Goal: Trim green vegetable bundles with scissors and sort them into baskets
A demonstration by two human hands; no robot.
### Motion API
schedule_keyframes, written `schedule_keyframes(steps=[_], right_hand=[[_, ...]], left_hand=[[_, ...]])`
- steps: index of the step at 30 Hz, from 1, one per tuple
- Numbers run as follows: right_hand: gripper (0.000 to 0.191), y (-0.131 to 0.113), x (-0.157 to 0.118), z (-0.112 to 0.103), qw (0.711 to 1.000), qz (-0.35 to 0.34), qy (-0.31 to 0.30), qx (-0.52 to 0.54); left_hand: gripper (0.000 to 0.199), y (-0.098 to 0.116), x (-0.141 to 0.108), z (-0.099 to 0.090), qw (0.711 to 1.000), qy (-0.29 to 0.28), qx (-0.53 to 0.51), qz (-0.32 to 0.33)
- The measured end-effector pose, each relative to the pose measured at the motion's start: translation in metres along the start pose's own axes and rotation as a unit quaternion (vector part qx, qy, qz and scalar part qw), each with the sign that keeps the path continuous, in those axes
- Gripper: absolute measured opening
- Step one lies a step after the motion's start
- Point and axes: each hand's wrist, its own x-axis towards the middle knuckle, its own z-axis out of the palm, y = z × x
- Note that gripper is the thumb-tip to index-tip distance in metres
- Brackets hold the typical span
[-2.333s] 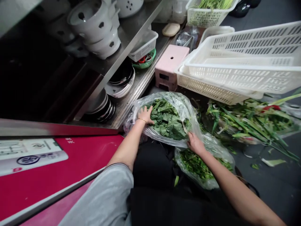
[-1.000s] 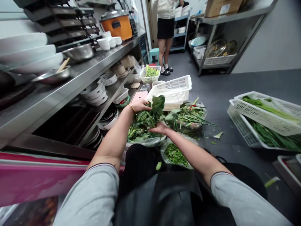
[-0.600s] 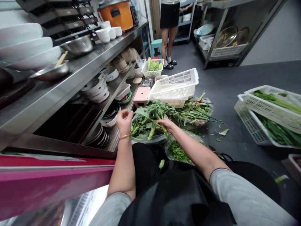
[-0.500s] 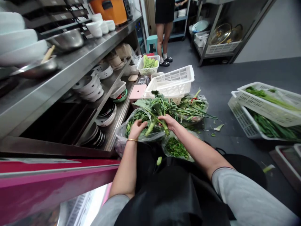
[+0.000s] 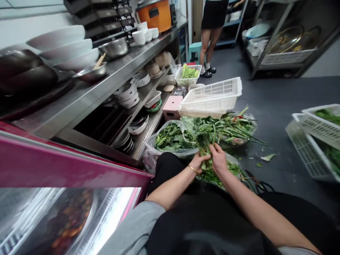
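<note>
A leafy green vegetable [image 5: 204, 140] with thick stems is held between both hands. My left hand [image 5: 198, 162], with a gold bracelet at the wrist, is closed round its lower stems. My right hand [image 5: 219, 159] grips the stems from the other side, fingers bent. Left of them lies an open plastic bag of leafy greens [image 5: 171, 136]. Just below the hands is a bag of cut green pieces [image 5: 212, 176], partly hidden by my right forearm. Behind and to the right, a heap of leaves and long stalks [image 5: 236, 127] rests on another bag.
White baskets [image 5: 212, 95] and a pink stool [image 5: 172, 103] stand beyond the bags. Steel shelving [image 5: 106, 83] with bowls runs along the left. Baskets of greens [image 5: 305, 148] are at right. Scissors [image 5: 261, 186] lie near my right forearm. Another person [image 5: 208, 46] stands at the back.
The view has swung left, so the scene sits further right. My left hand has moved from beside the vegetable onto its stems, and both hands are now close together, lower over the cut pieces.
</note>
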Motion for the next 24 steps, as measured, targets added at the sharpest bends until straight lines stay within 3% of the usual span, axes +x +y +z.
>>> schedule_keyframes(steps=[4,9,12,15,17,19,22,24], right_hand=[[0.033,-0.013,0.025,-0.008,0.999,0.019,-0.014,-0.026],[0.024,-0.033,0.052,-0.013,0.998,0.047,-0.001,-0.048],[0.022,-0.046,0.029,-0.002,0.999,-0.013,0.017,-0.043],[0.023,-0.06,-0.014,-0.001,0.987,-0.125,-0.059,-0.085],[0.023,-0.067,-0.031,-0.004,0.973,-0.15,-0.133,-0.115],[0.022,-0.074,-0.026,-0.006,0.972,-0.129,-0.148,-0.129],[0.02,-0.081,0.006,-0.003,0.98,-0.082,-0.095,-0.155],[0.019,-0.081,0.022,0.001,0.975,-0.063,-0.086,-0.193]], left_hand=[[0.057,0.014,-0.001,-0.002,1.0,0.026,-0.008,-0.013],[0.068,0.04,-0.005,-0.009,1.0,0.007,0.009,-0.008],[0.066,0.058,0.0,-0.01,0.999,0.029,0.015,0.009],[0.055,0.071,0.011,-0.012,0.993,0.112,0.032,0.019],[0.047,0.072,0.017,-0.016,0.981,0.181,0.051,0.037],[0.042,0.065,0.016,-0.017,0.972,0.205,0.085,0.08],[0.04,0.047,0.006,-0.013,0.962,0.151,0.162,0.159],[0.041,0.039,0.0,-0.008,0.96,0.121,0.185,0.174]])
